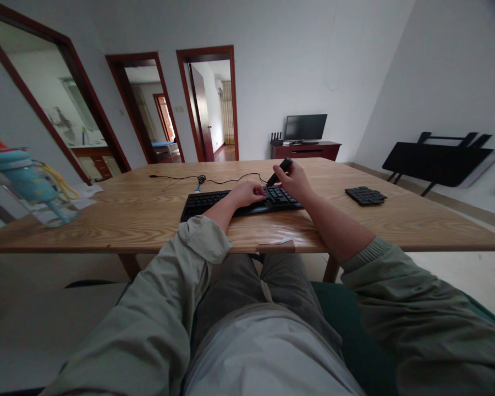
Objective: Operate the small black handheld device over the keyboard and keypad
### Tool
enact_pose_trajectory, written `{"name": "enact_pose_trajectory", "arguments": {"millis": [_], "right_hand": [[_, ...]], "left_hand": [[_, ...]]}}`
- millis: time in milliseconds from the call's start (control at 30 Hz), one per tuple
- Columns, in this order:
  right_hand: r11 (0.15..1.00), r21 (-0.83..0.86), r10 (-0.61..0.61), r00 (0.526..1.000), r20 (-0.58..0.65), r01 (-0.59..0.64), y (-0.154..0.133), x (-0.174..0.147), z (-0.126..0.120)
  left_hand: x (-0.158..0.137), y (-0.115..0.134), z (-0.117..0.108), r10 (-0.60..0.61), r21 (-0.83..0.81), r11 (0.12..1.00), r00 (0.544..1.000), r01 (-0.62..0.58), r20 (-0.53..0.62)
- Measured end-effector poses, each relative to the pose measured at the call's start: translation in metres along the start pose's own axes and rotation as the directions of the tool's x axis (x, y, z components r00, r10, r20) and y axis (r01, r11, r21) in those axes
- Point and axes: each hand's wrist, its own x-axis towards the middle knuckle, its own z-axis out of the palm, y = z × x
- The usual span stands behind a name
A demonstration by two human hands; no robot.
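Note:
A black keyboard (208, 202) lies on the wooden table in front of me, its cable running off the back. My left hand (249, 193) rests on the middle of it, fingers curled in; whatever they may hold is too small to make out. In my right hand (293, 179) is a stubby black stick-shaped tool (279, 171), tilted with its lower end down at the keys. Its exact kind is unclear. Right of the keyboard lies a flat cluster of black pieces (365, 196) that look like keycaps.
The wooden table (148, 225) has a brown strip (276, 247) at its front edge. A blue bottle with a red top (28, 179) stands at the left beside papers (86, 197). The black cable (226, 182) lies across the back. A folded black table (435, 164) leans at the right.

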Motion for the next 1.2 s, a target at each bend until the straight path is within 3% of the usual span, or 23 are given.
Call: {"name": "enact_pose_trajectory", "arguments": {"millis": [500,600,733,833,967,1067,1200], "right_hand": [[0.999,-0.039,0.014,0.999,0.042,-0.013,-0.003,-0.001,0.0],[0.999,0.04,0.03,0.999,0.042,-0.032,0.001,0.001,0.003],[0.962,0.266,0.033,0.993,0.111,-0.061,0.0,0.001,0.008],[0.893,0.427,0.078,0.982,0.169,-0.145,-0.006,-0.001,0.011],[0.666,0.672,0.197,0.945,0.262,-0.325,-0.011,-0.003,0.014],[0.529,0.737,0.293,0.906,0.306,-0.42,-0.013,-0.004,0.017],[0.474,0.74,0.359,0.872,0.333,-0.478,-0.011,-0.005,0.024]], "left_hand": [[0.002,-0.005,0.0,-0.02,-0.033,0.999,1.0,0.02,-0.001],[0.001,-0.004,0.0,-0.02,-0.006,1.0,1.0,0.02,-0.011],[0.001,-0.002,0.0,-0.027,0.048,0.998,0.999,0.027,-0.018],[0.001,0.001,0.001,-0.021,0.108,0.994,0.999,0.024,-0.035],[0.001,0.009,0.002,-0.001,0.196,0.981,0.999,0.011,-0.049],[0.001,0.015,0.003,0.004,0.238,0.971,0.998,0.01,-0.057],[0.003,0.016,0.004,0.006,0.246,0.969,0.998,0.011,-0.065]]}}
